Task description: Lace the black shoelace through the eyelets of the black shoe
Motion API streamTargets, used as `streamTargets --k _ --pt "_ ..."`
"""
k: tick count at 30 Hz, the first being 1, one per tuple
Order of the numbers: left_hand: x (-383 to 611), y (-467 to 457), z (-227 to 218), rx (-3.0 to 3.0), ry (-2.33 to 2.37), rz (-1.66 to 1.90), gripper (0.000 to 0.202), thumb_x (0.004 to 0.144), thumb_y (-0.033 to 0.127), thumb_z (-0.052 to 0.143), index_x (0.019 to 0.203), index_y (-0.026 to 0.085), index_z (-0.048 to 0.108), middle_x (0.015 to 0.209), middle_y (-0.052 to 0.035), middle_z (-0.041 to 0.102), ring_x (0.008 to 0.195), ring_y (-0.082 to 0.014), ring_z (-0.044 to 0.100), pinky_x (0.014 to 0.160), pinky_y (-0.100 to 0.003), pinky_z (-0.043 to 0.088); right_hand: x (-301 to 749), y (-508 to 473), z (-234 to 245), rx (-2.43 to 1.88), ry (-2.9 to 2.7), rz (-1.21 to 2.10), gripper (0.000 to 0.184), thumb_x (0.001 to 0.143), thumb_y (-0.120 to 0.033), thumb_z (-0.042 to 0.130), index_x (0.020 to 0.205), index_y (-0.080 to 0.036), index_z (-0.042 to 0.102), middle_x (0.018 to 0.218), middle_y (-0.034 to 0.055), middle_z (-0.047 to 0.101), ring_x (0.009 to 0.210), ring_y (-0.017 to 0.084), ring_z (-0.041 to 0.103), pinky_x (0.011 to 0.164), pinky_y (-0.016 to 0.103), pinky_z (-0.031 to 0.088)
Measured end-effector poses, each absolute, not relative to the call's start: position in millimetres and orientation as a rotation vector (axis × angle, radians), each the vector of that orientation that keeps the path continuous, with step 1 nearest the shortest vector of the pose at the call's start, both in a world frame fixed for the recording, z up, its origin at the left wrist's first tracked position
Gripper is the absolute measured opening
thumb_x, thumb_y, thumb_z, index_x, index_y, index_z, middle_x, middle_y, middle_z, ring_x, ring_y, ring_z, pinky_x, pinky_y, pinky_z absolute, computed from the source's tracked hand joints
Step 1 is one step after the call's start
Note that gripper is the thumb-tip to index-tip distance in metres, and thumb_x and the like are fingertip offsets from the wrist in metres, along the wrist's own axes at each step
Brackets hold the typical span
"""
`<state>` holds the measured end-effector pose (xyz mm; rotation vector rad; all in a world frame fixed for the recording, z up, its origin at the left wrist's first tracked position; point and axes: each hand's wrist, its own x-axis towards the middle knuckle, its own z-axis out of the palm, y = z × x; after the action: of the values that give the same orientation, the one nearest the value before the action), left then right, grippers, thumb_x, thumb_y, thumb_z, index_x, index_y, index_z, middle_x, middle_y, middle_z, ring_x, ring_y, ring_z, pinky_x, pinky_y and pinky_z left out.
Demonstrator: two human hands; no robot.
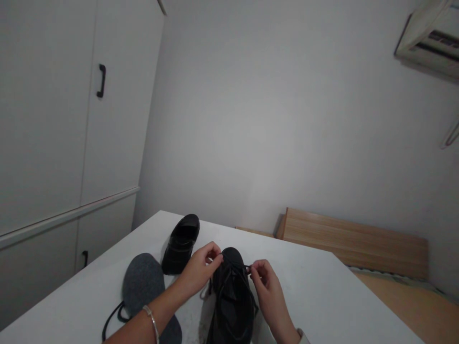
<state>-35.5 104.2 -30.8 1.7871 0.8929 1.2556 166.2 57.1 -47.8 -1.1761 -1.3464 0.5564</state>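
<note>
A black lace-up shoe (232, 301) lies on the white table (322, 296), toe pointing away from me. My left hand (199, 270) pinches a black lace near the shoe's toe, on its left side. My right hand (268, 286) pinches the lace's other end at the shoe's right side. The lace runs taut between both hands across the front of the shoe. A thin bracelet circles my left wrist.
A second black shoe (181, 242), a glossy loafer, stands further back on the left. A grey felt insole (143, 286) and a loose black lace (113, 317) lie at the left. White cupboards (71, 119) stand left; wooden boards (355, 239) lean against the right wall.
</note>
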Motion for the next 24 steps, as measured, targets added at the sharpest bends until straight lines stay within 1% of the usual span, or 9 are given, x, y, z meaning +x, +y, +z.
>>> streamTargets --k 3,6,10,12,15,17,20,22,24 --pt "-34.5 106.2 -31.8 1.725 0.803 1.247 0.021 0.084 0.039 0.054 0.079 0.019 0.052 0.073 -0.0024 0.061 0.073 -0.0190 0.057 0.067 -0.028 0.041 165.1 56.8 -46.3 -1.154 -1.298 0.584 0.033 0.081 -0.054 0.061 0.084 -0.022 0.057 0.072 0.0004 0.062 0.071 0.020 0.060 0.067 0.030 0.046" --pt "-34.9 107.2 -31.5 1.728 0.799 1.267 0.026 0.085 0.042 0.054 0.080 0.017 0.055 0.069 -0.0004 0.056 0.067 -0.0171 0.052 0.063 -0.027 0.038 166.1 56.1 -44.5 -1.160 -1.258 0.645 0.035 0.079 -0.054 0.063 0.088 -0.021 0.059 0.069 -0.0002 0.061 0.068 0.019 0.059 0.065 0.029 0.045" --pt "-38.1 107.9 -28.7 1.762 0.838 1.247 0.026 0.081 0.040 0.058 0.083 0.015 0.063 0.077 -0.0038 0.060 0.076 -0.0198 0.054 0.072 -0.030 0.039 169.4 55.4 -43.3 -1.175 -1.250 0.728 0.035 0.074 -0.048 0.070 0.091 -0.019 0.065 0.075 0.0021 0.065 0.071 0.020 0.059 0.064 0.029 0.044" --pt "-39.7 108.5 -29.4 1.763 0.873 1.181 0.025 0.075 0.037 0.063 0.086 0.015 0.064 0.083 -0.0052 0.063 0.081 -0.0213 0.056 0.074 -0.031 0.039 170.2 55.8 -43.4 -1.172 -1.267 0.771 0.033 0.069 -0.046 0.074 0.084 -0.018 0.067 0.075 0.0024 0.066 0.071 0.020 0.058 0.063 0.028 0.043" --pt "-41.4 109.9 -33.6 1.734 0.909 1.071 0.023 0.069 0.034 0.066 0.082 0.014 0.065 0.078 -0.0041 0.061 0.076 -0.0211 0.055 0.069 -0.029 0.039 169.9 56.9 -43.7 -1.166 -1.303 0.811 0.032 0.067 -0.048 0.076 0.069 -0.018 0.066 0.067 0.0014 0.063 0.066 0.019 0.055 0.062 0.028 0.042" --pt "-42.4 111.2 -35.8 1.719 0.910 1.046 0.024 0.071 0.037 0.066 0.076 0.014 0.065 0.071 -0.0029 0.059 0.071 -0.0202 0.054 0.066 -0.029 0.038 169.8 57.5 -43.4 -1.166 -1.300 0.802 0.035 0.068 -0.052 0.075 0.066 -0.018 0.065 0.065 0.0009 0.062 0.066 0.019 0.055 0.063 0.029 0.042" --pt "-44.1 113.4 -34.6 1.696 0.895 1.070 0.037 0.076 0.050 0.062 0.070 0.013 0.065 0.065 -0.0028 0.058 0.067 -0.0196 0.053 0.064 -0.029 0.038 170.7 57.1 -41.7 -1.169 -1.267 0.778 0.037 0.073 -0.055 0.071 0.072 -0.019 0.066 0.074 0.0042 0.068 0.074 0.022 0.060 0.067 0.030 0.043" --pt "-44.7 114.4 -31.3 1.666 0.868 1.105 0.044 0.077 0.057 0.059 0.070 0.014 0.065 0.067 -0.0041 0.060 0.069 -0.0201 0.054 0.066 -0.030 0.040 171.9 56.2 -39.9 -1.165 -1.242 0.764 0.038 0.076 -0.057 0.067 0.076 -0.020 0.065 0.081 0.0066 0.070 0.081 0.024 0.063 0.070 0.031 0.045" --pt "-44.4 114.4 -27.8 1.622 0.829 1.141 0.049 0.077 0.062 0.056 0.071 0.014 0.064 0.074 -0.0058 0.063 0.075 -0.0208 0.057 0.072 -0.030 0.044 172.8 55.0 -38.1 -1.154 -1.223 0.740 0.040 0.078 -0.060 0.064 0.077 -0.020 0.064 0.081 0.0066 0.070 0.082 0.024 0.063 0.073 0.032 0.045"
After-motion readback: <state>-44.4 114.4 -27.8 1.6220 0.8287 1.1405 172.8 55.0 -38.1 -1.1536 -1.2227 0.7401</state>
